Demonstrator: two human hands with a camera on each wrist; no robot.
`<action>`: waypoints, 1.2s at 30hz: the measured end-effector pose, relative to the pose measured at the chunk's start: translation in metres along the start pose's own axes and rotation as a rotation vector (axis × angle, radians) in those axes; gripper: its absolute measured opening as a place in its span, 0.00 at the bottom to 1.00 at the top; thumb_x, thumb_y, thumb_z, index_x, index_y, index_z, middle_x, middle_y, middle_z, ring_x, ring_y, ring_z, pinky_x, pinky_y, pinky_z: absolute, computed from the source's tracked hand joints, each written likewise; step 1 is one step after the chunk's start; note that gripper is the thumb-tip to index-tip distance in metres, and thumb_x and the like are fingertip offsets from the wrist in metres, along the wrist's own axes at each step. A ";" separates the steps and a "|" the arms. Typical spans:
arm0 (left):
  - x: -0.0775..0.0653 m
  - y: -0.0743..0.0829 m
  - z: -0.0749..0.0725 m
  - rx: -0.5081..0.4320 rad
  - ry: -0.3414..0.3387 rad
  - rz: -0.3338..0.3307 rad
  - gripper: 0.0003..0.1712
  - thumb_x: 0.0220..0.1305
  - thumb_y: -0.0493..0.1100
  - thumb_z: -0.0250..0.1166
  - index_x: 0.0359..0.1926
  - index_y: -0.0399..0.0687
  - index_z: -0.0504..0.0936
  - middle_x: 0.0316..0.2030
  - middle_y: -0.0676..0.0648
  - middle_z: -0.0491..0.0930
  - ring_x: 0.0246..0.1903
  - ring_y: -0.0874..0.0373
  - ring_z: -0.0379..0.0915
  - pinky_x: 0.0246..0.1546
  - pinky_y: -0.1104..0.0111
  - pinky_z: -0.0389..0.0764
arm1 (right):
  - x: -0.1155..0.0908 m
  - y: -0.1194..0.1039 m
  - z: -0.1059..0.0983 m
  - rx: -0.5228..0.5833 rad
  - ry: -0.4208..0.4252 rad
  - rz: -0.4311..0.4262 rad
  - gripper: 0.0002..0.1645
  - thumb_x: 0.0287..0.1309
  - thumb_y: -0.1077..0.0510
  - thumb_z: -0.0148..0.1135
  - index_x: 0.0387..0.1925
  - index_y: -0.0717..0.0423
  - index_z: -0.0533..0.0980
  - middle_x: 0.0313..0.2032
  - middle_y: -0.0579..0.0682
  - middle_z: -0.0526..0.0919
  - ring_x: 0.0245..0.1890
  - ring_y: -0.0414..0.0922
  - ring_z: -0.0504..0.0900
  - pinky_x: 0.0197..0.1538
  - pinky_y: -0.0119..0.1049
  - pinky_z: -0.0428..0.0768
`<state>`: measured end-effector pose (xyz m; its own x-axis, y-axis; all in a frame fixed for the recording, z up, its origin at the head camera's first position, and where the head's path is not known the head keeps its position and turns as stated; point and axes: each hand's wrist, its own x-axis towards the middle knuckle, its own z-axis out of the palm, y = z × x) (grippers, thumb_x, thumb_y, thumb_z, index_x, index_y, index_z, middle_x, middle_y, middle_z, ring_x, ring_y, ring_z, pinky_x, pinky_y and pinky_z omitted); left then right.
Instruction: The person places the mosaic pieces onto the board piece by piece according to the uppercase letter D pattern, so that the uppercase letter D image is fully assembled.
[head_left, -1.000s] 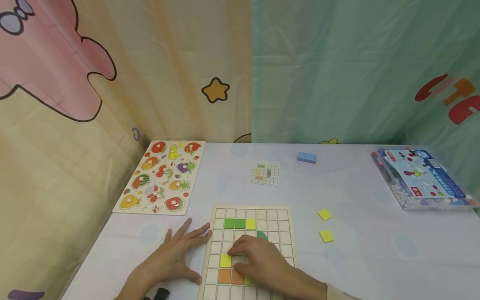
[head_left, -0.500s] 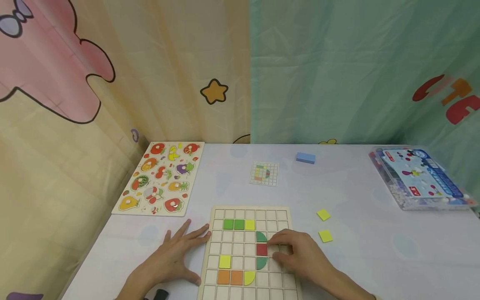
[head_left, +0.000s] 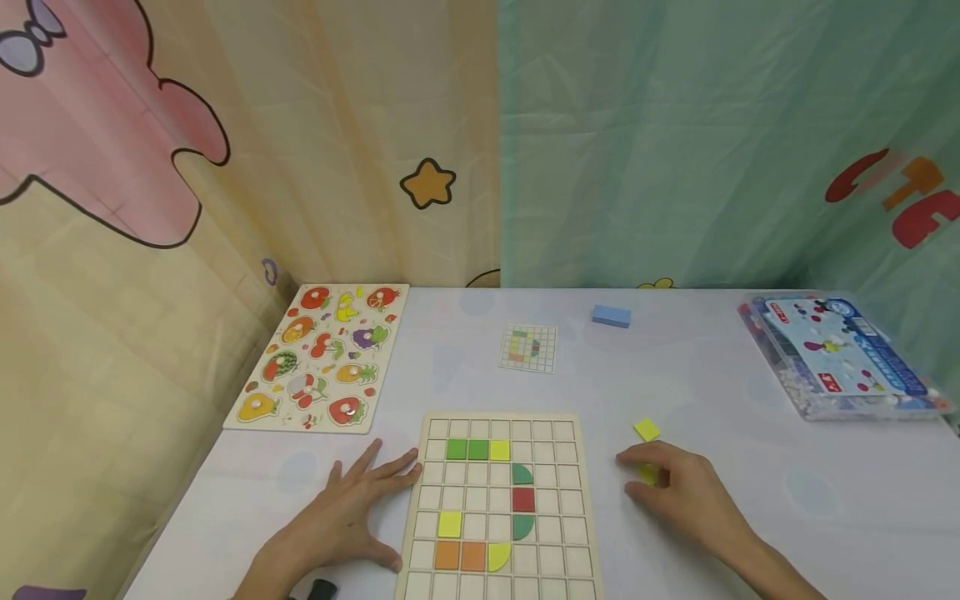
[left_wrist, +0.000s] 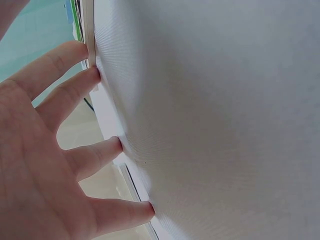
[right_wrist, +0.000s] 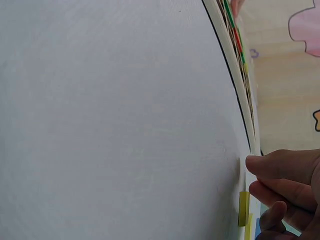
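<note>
Spread fingers of my left hand [head_left: 345, 517] touch the left edge of the wooden grid board [head_left: 551, 537]; in the left wrist view the fingertips [left_wrist: 92, 75] rest on the table and the board's side. My right hand [head_left: 693, 500] is right of the board, thumb and index finger apart, over a yellow square tile [head_left: 648, 473] that the hand partly covers. In the right wrist view, that yellow tile [right_wrist: 243, 209] lies beside the fingers. A second yellow tile [head_left: 647, 429] lies just beyond. On the board sit green tiles [head_left: 467, 449], yellow tiles, orange tiles [head_left: 460, 555], a red tile [head_left: 523, 499] and rounded pieces [head_left: 522, 527].
A pattern card [head_left: 528, 348] lies behind the board, with a blue block [head_left: 611, 316] farther right. A fruit puzzle board [head_left: 318, 358] is at the back left. At the right stands a clear plastic box [head_left: 847, 358]. Curtains hang behind the table.
My right hand has moved from the left-middle of the board, across the red tile, to the yellow tiles on the right. The left hand has stayed in place.
</note>
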<state>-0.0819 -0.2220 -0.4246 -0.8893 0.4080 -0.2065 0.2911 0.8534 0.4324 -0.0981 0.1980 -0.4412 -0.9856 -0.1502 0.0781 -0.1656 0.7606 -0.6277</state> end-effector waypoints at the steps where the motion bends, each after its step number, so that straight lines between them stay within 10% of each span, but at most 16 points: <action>1: 0.000 0.000 0.000 0.000 -0.001 -0.002 0.64 0.22 0.65 0.80 0.69 0.58 0.71 0.73 0.57 0.60 0.74 0.35 0.40 0.56 0.22 0.42 | 0.000 0.003 -0.002 -0.013 0.006 -0.004 0.21 0.41 0.64 0.77 0.42 0.47 0.86 0.43 0.42 0.85 0.26 0.35 0.69 0.29 0.30 0.70; 20: 0.000 -0.002 0.001 -0.012 -0.001 0.005 0.64 0.23 0.66 0.79 0.69 0.58 0.71 0.73 0.58 0.60 0.74 0.35 0.39 0.55 0.22 0.41 | -0.011 0.024 -0.017 -0.146 -0.051 0.137 0.19 0.43 0.63 0.77 0.42 0.51 0.86 0.44 0.49 0.85 0.26 0.41 0.69 0.25 0.30 0.67; 36: 0.000 -0.002 0.000 -0.019 -0.004 0.012 0.64 0.23 0.66 0.80 0.70 0.57 0.70 0.73 0.58 0.59 0.74 0.36 0.38 0.56 0.22 0.41 | 0.002 -0.017 0.003 0.059 0.016 -0.120 0.18 0.40 0.64 0.79 0.36 0.44 0.86 0.37 0.36 0.83 0.20 0.32 0.64 0.22 0.28 0.66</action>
<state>-0.0826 -0.2234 -0.4258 -0.8843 0.4194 -0.2052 0.2946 0.8421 0.4518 -0.0967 0.1831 -0.4332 -0.9592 -0.2274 0.1679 -0.2808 0.6989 -0.6578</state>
